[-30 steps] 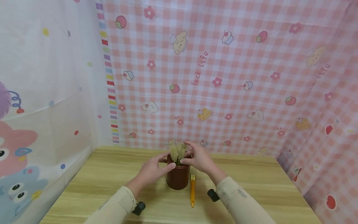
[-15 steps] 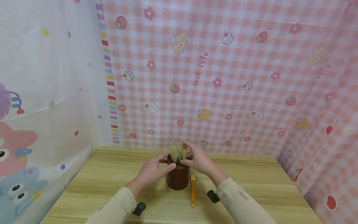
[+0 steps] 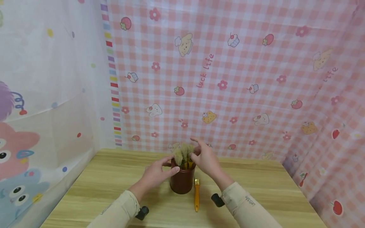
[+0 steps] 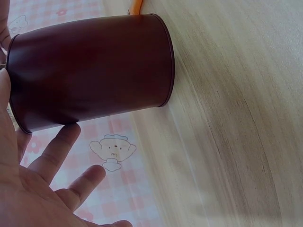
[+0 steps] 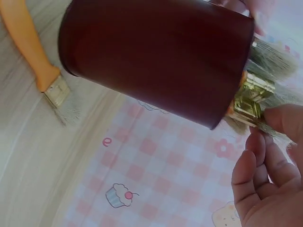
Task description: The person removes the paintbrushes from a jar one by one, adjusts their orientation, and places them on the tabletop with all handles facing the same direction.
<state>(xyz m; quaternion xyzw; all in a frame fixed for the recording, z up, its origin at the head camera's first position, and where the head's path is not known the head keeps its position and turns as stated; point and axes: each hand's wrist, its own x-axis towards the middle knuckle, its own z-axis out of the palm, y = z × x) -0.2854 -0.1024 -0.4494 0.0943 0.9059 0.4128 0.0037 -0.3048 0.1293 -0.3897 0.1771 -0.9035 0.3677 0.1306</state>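
Observation:
A dark brown cylindrical container [image 3: 182, 183] stands upright on the table, with several paintbrushes [image 3: 179, 155] in it, bristles up. My left hand [image 3: 157, 172] holds its rim from the left, thumb in front; one fingertip touches the wall in the left wrist view. At the right side of the rim, my right hand [image 3: 207, 159] pinches one paintbrush [image 5: 247, 109] by its bristles, close to the gold metal band. The lower parts of these brushes are hidden inside the container. Another paintbrush [image 3: 196, 198] with an orange handle lies on the table just right of the container.
The wooden table [image 3: 119, 177] ends at a pink checked curtain [image 3: 242, 63] close behind the container. A white patterned curtain [image 3: 62, 95] hangs at the left. Black devices [image 3: 218, 200] sit under both wrists.
My right hand has risen slightly at the rim, and the pinched paintbrush stands higher, its metal band now showing. My left hand stays on the container. The head view has shifted a little.

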